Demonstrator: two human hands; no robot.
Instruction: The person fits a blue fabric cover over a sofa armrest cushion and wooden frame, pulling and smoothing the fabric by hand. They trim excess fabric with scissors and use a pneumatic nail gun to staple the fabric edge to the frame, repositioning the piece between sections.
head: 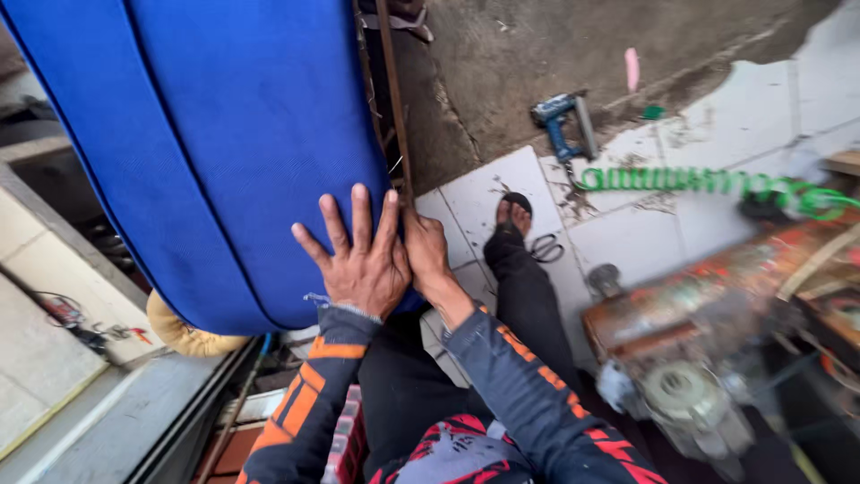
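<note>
The blue cushion (pixel 224 152) stood upright before the knees. The left hand (pixel 358 264) lay flat and spread on it; the right hand (pixel 425 251) pinched its edge. Pressing firmly would keep the fabric smooth.

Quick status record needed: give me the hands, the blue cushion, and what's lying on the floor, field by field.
left hand: left hand pressed flat, fingers spread, on the blue cushion
right hand: right hand at the cushion's right edge, fingers hidden, grip cannot be told
cushion: blue fabric cover, upright; yellow foam shows at its lower corner
floor: staple gun with green coiled hose; scissors beside the sandalled foot
right side: blurred orange machine
</note>
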